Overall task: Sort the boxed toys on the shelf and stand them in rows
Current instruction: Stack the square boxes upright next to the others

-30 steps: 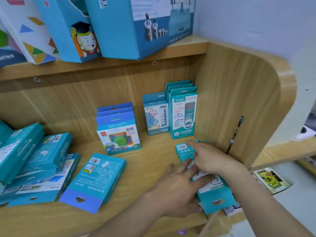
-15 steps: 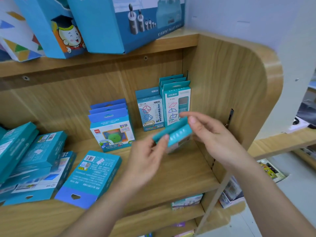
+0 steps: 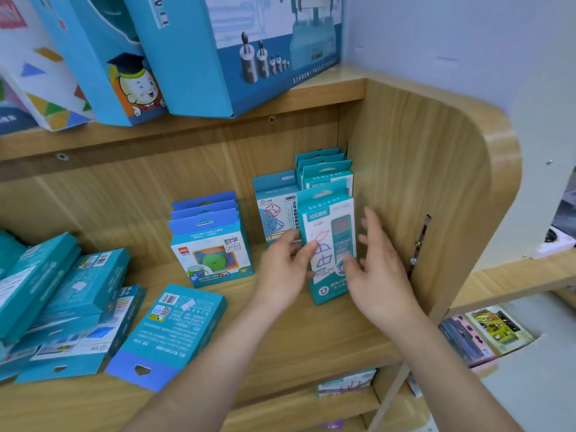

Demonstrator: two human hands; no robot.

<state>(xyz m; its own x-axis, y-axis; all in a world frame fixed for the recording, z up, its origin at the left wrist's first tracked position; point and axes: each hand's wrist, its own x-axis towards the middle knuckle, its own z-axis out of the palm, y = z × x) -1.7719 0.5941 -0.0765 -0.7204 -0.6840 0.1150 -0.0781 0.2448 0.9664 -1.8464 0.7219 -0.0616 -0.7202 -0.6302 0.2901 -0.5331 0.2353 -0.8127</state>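
Note:
A teal boxed toy with shape drawings (image 3: 332, 232) stands upright on the wooden shelf (image 3: 305, 335), at the front of a row of matching teal boxes (image 3: 324, 169) by the right side panel. My left hand (image 3: 285, 269) grips its left edge, thumb across the front. My right hand (image 3: 380, 269) hovers at its right side with fingers spread; only the thumb seems to touch the box. Left of that row stands a blue box with cube drawings (image 3: 274, 210), then a row of blue boxes with a green disc (image 3: 208, 247).
A teal box (image 3: 168, 332) lies flat, back up, on the shelf's front. A heap of teal boxes (image 3: 53, 304) lies at the left. Big blue boxes (image 3: 224, 51) lean on the shelf above. The side panel (image 3: 436, 194) closes off the right.
Both hands lifted the teal box from the shelf's front right, turned it upright and set it at the front of the right-hand row. My right hand has opened off it.

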